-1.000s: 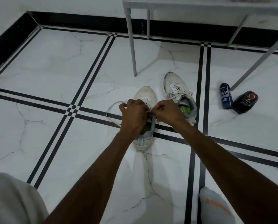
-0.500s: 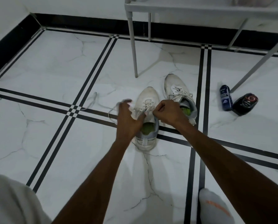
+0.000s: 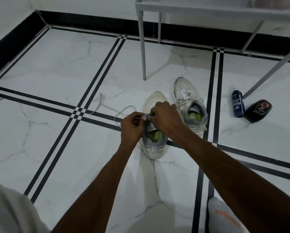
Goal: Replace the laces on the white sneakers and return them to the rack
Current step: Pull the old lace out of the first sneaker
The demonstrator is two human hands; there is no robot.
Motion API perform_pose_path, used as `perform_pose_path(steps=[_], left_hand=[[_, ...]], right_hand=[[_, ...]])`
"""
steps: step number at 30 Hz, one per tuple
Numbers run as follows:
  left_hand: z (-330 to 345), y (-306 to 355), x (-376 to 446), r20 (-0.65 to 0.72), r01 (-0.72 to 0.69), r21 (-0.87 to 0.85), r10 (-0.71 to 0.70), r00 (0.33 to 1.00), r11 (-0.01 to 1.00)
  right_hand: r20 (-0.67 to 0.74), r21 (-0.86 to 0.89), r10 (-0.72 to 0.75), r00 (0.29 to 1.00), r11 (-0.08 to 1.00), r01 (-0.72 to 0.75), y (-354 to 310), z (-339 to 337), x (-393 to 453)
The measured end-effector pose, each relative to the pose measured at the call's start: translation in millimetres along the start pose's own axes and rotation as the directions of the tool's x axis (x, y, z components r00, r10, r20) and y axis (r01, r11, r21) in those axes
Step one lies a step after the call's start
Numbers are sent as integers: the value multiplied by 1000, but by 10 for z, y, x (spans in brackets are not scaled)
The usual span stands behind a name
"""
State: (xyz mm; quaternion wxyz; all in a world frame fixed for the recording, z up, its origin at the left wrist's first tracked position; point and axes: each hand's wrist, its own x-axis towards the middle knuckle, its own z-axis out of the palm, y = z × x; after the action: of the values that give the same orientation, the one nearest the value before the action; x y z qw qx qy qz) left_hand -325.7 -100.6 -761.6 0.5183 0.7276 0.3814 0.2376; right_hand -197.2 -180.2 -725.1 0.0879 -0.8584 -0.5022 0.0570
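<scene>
Both hands (image 3: 149,120) on flat white lace (image 3: 124,111), smooth sneaker (image 3: 155,138).

Your both bare forearms reach forward and down, converging ahead of you. Your left hand (image 3: 131,125) knuckles up, fingers curled, pinching. Your right hand (image 3: 165,117) just beside it, slightly farther forward, fingers curled under, back of hand up. Fingertips of both nearly meet.

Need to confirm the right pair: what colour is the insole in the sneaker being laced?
Bright green insole, seen through the collar in the head view.
</scene>
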Motion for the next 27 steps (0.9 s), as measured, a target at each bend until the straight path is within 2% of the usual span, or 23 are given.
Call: perform_pose_path(steps=[3, 4, 5, 6, 7, 8, 9, 12, 13, 15, 17, 18, 19, 20, 21, 22, 23, 24, 25, 26, 27], left_hand=[[-29, -41, 10, -10, -9, 25, 9, 1000, 1000], [-46, -59, 10, -25, -10, 25, 11, 1000, 1000], [-66, -68, 9, -38, -11, 28, 12, 999, 1000], [-86, -74, 11, -50, -8, 31, 9, 999, 999], [-110, -73, 5, -59, -2, 31, 4, 998, 1000], [-127, -74, 8, -57, 2, 28, 0, 998, 1000], [-130, -79, 7, -52, 2, 28, -1, 999, 1000], [-100, -51, 14, -49, 1, 22, 0, 999, 1000], [-82, -48, 18, -39, -8, 23, 9, 999, 1000], [-55, -33, -15, -16, -28, 33, 28, 999, 999], [-55, -46, -23, -23, -36, 44, 37, 999, 998], [-66, -67, -19, -40, -31, 40, 33, 999, 999], [-84, -80, -21, -54, -23, 37, 25, 998, 999], [-102, -88, -19, -62, -21, 43, 24, 998, 999], [-117, -98, -10, -68, -23, 52, 27, 997, 998], [-129, -109, -11, -75, -23, 59, 27, 997, 998], [-133, -109, -20, -74, -20, 61, 25, 997, 998], [-129, -102, -13, -71, -24, 67, 29, 997, 997], [-107, -92, -9, -75, -26, 65, 31, 997, 998], [-95, -90, -5, -85, -25, 62, 30, 996, 998], [-84, -77, 3, -92, -21, 60, 27, 995, 998]], right_hand=[[-29, 22, -92, 995, 995, 92, 1, 60, -21], [-113, 91, -18, 993, 995, 29, 98, 57, -16], [-206, 198, 146, 968, 975, -105, 258, 46, 19], [-260, 313, 324, 910, 920, -238, 446, 6, 51], [-268, 416, 446, 854, 853, -315, 618, -6, 63], [-247, 476, 490, 836, 813, -336, 690, -42, 47], [-225, 496, 455, 861, 814, -301, 657, -64, 26], [-131, 461, 116, 985, 886, -43, 272, -86, -31], [-65, 395, 37, 997, 919, -9, 151, -19, -37], [33, 229, -28, 999, 973, 19, -17, 153, -57], [-10, 122, -74, 997, 990, 74, 11, 189, -48], [-65, 147, -22, 998, 989, 31, 80, 113, -47], [-143, 235, 127, 982, 968, -91, 199, -20, -32], [-230, 355, 356, 906, 897, -262, 398, -156, 14], [-279, 482, 568, 775, 780, -398, 629, -296, 67], [-274, 597, 694, 666, 665, -449, 812, -406, 105], [-256, 629, 718, 647, 632, -452, 898, -453, 139], [-262, 609, 658, 706, 680, -408, 831, -470, 164], [-249, 547, 544, 801, 762, -347, 686, -417, 177], [-199, 465, 396, 897, 844, -269, 513, -285, 165], [-134, 358, 238, 962, 917, -177, 335, -149, 128]])
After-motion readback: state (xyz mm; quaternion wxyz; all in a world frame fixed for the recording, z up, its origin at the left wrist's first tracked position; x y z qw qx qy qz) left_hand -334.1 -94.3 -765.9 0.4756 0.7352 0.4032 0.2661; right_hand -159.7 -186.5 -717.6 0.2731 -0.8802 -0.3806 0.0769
